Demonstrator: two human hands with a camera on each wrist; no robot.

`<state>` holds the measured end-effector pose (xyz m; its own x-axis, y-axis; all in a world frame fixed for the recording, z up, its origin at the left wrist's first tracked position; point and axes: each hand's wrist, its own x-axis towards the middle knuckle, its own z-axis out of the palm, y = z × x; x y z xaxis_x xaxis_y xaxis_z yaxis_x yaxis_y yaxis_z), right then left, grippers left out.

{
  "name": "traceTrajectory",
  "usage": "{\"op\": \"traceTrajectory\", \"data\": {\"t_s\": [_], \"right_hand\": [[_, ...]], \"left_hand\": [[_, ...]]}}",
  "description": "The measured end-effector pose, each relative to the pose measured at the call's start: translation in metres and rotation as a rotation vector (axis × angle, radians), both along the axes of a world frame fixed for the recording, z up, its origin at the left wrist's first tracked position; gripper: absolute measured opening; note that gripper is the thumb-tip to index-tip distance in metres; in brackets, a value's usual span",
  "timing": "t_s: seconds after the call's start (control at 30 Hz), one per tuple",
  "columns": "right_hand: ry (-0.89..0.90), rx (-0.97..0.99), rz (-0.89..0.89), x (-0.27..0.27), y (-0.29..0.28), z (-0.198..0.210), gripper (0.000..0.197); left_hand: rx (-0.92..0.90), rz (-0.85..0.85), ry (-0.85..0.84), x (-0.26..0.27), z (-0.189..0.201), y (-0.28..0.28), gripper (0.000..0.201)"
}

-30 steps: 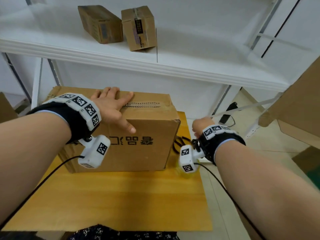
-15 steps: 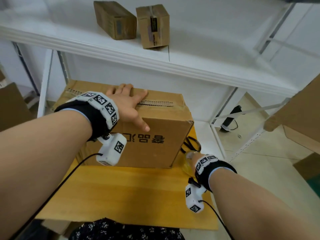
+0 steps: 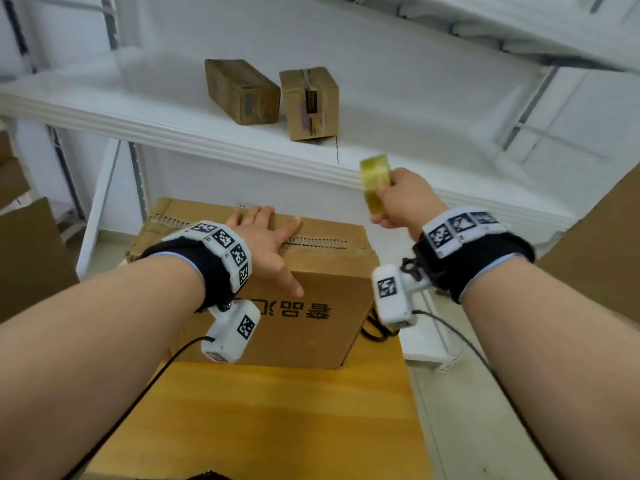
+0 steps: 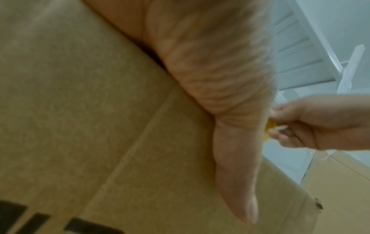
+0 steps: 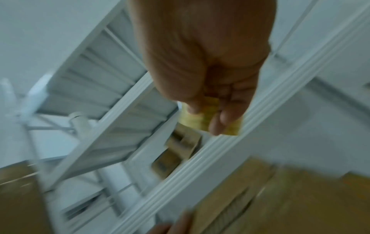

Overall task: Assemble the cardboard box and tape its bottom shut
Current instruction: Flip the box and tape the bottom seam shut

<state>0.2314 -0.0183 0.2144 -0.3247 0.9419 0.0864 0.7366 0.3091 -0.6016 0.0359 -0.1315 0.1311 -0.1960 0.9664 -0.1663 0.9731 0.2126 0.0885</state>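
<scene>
- The head camera looks forward and down from above, wide; the cardboard box (image 3: 277, 271) lies at 12 o'clock, the white shelf (image 3: 415, 161) behind it.
- The left wrist camera sits very near under the left hand (image 4: 210, 71), facing along the thumb over the box side.
- The right wrist camera looks along the right hand (image 5: 200, 55) toward the shelf; blurred.
- All three views share the box and the shelf.

brown cardboard box (image 3: 277, 306) stands flaps-closed on a wooden table (image 3: 277, 410); yellowish tape roll (image 3: 374, 183) is raised beside it.
</scene>
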Motion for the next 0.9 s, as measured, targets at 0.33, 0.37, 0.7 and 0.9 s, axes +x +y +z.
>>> {"op": "traceTrajectory", "data": {"t_s": [0.33, 0.37, 0.7, 0.9], "right_hand": [[0.691, -0.231, 0.132, -0.118, -0.052, -0.075, 0.014], [0.708, -0.24, 0.116, -0.118, -0.05, -0.081, 0.014], [0.749, -0.248, 0.098, -0.116, -0.043, -0.09, 0.011], [0.676, -0.259, 0.152, -0.114, -0.054, -0.083, 0.044]], "left_hand": [[0.08, -0.018, 0.058, -0.01, -0.005, -0.002, 0.118], [0.061, -0.04, 0.05, -0.014, -0.004, -0.004, 0.12], [0.091, 0.241, 0.079, -0.074, -0.004, -0.035, 0.099], [0.118, 0.336, -0.003, -0.078, -0.007, -0.037, 0.087]]}}
